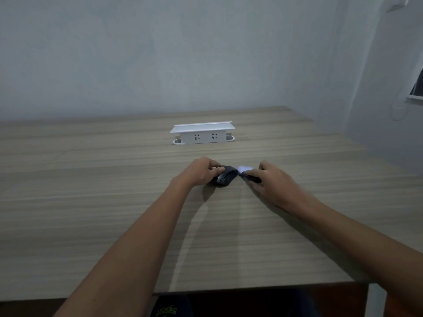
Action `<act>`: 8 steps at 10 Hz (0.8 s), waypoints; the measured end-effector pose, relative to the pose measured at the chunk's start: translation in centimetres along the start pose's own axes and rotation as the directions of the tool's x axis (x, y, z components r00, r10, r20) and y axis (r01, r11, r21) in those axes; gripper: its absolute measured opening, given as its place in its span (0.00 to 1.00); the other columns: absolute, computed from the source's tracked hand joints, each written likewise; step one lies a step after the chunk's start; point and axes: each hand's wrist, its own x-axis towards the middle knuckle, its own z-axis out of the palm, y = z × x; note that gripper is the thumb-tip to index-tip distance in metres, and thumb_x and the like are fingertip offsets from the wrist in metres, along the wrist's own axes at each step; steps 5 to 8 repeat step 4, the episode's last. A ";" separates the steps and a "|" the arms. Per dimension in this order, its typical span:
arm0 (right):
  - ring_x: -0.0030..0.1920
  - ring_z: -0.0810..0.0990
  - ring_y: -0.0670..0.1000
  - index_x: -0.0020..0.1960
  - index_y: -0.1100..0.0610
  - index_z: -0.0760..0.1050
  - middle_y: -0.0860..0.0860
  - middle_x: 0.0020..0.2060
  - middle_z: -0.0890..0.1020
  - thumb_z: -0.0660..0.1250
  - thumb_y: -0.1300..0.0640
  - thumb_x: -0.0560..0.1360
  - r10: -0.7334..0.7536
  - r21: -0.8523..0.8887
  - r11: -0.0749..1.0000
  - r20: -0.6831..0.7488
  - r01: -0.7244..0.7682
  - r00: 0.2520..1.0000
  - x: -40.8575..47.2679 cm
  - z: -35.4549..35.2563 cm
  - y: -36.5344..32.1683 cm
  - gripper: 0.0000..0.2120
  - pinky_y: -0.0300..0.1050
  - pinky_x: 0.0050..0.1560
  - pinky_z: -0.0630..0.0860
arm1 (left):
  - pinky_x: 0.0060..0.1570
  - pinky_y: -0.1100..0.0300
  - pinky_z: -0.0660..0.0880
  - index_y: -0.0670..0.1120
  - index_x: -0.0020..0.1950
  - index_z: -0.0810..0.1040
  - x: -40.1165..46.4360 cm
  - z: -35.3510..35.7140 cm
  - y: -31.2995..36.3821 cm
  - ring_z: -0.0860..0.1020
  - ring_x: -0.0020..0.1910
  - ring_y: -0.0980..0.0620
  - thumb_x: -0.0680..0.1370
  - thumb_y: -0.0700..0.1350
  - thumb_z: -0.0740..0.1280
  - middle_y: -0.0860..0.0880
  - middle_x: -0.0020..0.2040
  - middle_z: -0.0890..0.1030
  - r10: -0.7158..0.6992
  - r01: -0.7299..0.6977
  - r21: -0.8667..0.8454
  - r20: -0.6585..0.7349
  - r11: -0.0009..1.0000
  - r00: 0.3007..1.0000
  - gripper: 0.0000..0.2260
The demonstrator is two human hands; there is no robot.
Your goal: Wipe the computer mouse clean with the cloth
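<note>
Worktop (114,225): wood-grain, set against a pale wall.
Socket box (202,132): white, far centre — well apart from the hands.
Mouse (225,178): dark, on the worktop, mid-scene.
Left hand (201,171): grip closed around the mouse's left side.
Right hand (272,179): just right of the mouse, fingers pinching a blurred pale cloth (245,168).

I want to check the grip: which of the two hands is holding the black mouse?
The left hand grips the black computer mouse; the right hand holds a pale cloth.
</note>
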 end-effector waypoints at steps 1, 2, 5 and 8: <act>0.38 0.71 0.49 0.63 0.47 0.80 0.49 0.41 0.72 0.63 0.46 0.79 -0.016 -0.001 1.000 0.040 0.016 0.999 -0.1 0.1 0.1 0.15 0.42 0.37 0.67 | 0.46 0.58 0.70 0.47 0.67 0.80 -0.3 0.3 -0.2 0.79 0.47 0.46 0.82 0.51 0.62 0.48 0.40 0.81 0.001 -0.001 0.005 -0.027 1.000 1.000 0.16; 0.42 0.72 0.48 0.63 0.45 0.79 0.49 0.43 0.72 0.63 0.43 0.78 -0.010 0.014 1.000 0.084 0.009 0.996 0.1 -0.4 0.2 0.16 0.43 0.40 0.69 | 0.47 0.57 0.71 0.48 0.66 0.80 -0.5 0.4 -0.3 0.79 0.47 0.46 0.82 0.51 0.62 0.44 0.43 0.83 0.009 -0.009 0.001 -0.026 1.000 1.000 0.16; 0.45 0.77 0.47 0.66 0.45 0.78 0.47 0.48 0.75 0.58 0.38 0.80 0.142 0.205 0.968 0.030 -0.145 0.989 0.8 -1.5 1.6 0.21 0.48 0.50 0.78 | 0.61 0.55 0.69 0.45 0.69 0.78 -1.0 0.5 -1.8 0.76 0.61 0.45 0.83 0.54 0.59 0.42 0.61 0.78 -0.015 0.015 -0.002 -0.176 1.000 0.984 0.20; 0.45 0.77 0.47 0.66 0.45 0.78 0.47 0.48 0.75 0.58 0.38 0.80 0.142 0.205 0.968 0.030 -0.145 0.989 0.8 -1.5 1.6 0.21 0.48 0.50 0.78 | 0.61 0.55 0.69 0.45 0.69 0.78 -1.0 0.5 -1.8 0.76 0.61 0.45 0.83 0.54 0.59 0.42 0.61 0.78 -0.015 0.015 -0.002 -0.176 1.000 0.984 0.20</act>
